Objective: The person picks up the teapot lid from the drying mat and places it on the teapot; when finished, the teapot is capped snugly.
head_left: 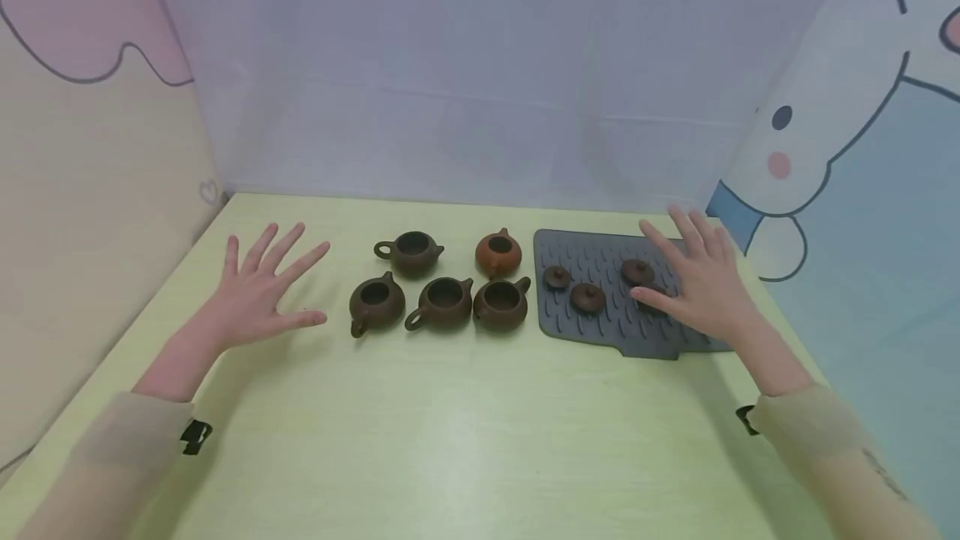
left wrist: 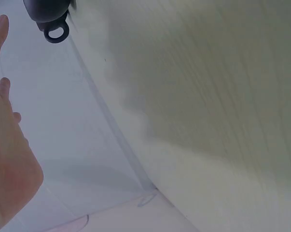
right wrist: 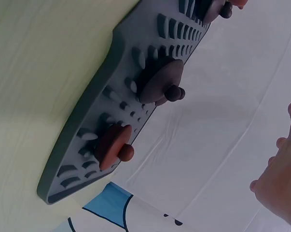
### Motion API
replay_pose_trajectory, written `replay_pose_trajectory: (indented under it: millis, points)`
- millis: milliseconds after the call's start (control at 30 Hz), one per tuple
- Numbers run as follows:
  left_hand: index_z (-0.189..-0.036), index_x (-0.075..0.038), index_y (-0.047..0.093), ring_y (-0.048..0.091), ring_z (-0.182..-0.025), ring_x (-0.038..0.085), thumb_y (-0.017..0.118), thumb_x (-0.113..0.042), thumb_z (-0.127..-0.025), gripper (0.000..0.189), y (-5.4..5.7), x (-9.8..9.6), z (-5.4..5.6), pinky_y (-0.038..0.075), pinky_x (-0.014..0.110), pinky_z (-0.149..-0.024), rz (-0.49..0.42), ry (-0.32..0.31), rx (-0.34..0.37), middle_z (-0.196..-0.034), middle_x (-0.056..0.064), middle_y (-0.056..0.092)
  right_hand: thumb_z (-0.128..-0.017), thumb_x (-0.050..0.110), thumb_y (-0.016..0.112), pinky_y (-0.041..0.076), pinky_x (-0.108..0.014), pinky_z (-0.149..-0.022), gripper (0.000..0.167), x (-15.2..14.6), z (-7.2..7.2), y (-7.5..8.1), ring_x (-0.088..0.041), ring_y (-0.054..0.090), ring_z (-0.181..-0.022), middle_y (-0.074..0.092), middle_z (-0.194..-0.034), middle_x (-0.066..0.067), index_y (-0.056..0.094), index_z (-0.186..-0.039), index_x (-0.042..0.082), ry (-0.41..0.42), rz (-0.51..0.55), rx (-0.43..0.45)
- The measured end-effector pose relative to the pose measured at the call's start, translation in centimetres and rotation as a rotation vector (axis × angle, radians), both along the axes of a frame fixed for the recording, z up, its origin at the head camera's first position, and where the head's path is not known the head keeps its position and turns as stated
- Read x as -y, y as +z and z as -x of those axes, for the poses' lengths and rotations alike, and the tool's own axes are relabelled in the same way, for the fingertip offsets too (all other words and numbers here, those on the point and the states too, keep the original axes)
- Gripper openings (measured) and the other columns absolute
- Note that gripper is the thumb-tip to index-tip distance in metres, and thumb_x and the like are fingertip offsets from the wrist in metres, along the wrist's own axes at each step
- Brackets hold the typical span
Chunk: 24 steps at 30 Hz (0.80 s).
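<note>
My left hand, fingers spread, hovers over the table to the left of several small lidless teapots. Nearest to it is a dark brown teapot; another dark teapot sits behind, its ring handle showing in the left wrist view. Two more dark teapots, one in the middle and one at right, stand in the front row, with a reddish-brown teapot behind. Over the grey ridged mat my right hand is spread and holds nothing. Knobbed lids lie there, including a dark lid and a reddish lid.
The pale wood-grain table ends at a hanging lilac cloth behind the teapots. Cartoon-printed panels flank it, a cream and pink panel on the left and a blue panel on the right.
</note>
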<state>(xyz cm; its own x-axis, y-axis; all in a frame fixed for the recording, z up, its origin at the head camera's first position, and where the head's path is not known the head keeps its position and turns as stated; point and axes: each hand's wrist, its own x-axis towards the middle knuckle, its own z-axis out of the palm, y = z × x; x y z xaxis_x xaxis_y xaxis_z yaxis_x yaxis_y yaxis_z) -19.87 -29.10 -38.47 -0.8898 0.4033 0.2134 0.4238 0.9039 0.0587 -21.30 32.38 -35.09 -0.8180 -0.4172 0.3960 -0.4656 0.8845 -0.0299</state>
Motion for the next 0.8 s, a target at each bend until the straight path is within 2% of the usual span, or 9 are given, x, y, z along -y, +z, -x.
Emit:
replay_pose_trajectory:
  millis: [300,467,667,733,800]
  points:
    - [-0.158,-0.037,0.018,0.006,-0.153,0.045,0.070,-0.061,-0.081,0.095,-0.2,-0.3,0.0,0.000,0.081,-0.110,-0.081,0.011,0.054,-0.168,0.011,0.009,-0.085,0.070,0.060,0.018,-0.074,-0.111,0.091,1.9,1.1,-0.3,-0.047,0.016,-0.150,0.016,-0.165,-0.019,0.025,-0.158,0.028,0.042,0.049,0.003]
    - [-0.158,-0.038,0.016,0.011,-0.150,0.051,0.071,-0.058,-0.082,0.096,-0.3,-0.6,-0.4,0.006,0.082,-0.108,-0.137,0.021,0.099,-0.168,0.012,0.008,-0.084,0.060,0.068,0.023,-0.076,-0.107,0.094,2.9,1.6,-0.5,-0.049,0.018,-0.149,0.015,-0.165,-0.019,0.021,-0.159,0.027,0.045,0.103,0.074]
    - [-0.159,-0.036,0.016,0.027,-0.143,0.053,0.074,-0.052,-0.083,0.097,-0.4,-0.8,-0.4,0.024,0.076,-0.107,-0.208,-0.012,0.116,-0.166,0.016,0.012,-0.085,0.053,0.071,0.021,-0.077,-0.107,0.097,4.0,2.5,-1.3,-0.050,0.019,-0.148,0.013,-0.166,-0.017,0.014,-0.160,0.030,0.036,0.191,0.192]
    - [-0.159,-0.035,0.015,0.037,-0.138,0.053,0.074,-0.051,-0.083,0.097,-0.4,-0.8,-0.5,0.034,0.073,-0.103,-0.234,-0.024,0.136,-0.166,0.017,0.013,-0.085,0.052,0.072,0.020,-0.077,-0.108,0.098,4.3,2.8,-1.7,-0.050,0.019,-0.148,0.014,-0.166,-0.018,0.012,-0.160,0.031,0.040,0.219,0.225]
    - [-0.159,-0.036,0.013,0.040,-0.136,0.053,0.073,-0.052,-0.084,0.097,-0.3,-0.8,-0.7,0.039,0.073,-0.098,-0.257,-0.021,0.174,-0.166,0.017,0.011,-0.086,0.052,0.071,0.019,-0.076,-0.109,0.098,4.7,3.2,-2.1,-0.049,0.019,-0.149,0.015,-0.166,-0.016,0.011,-0.160,0.032,0.042,0.232,0.248]
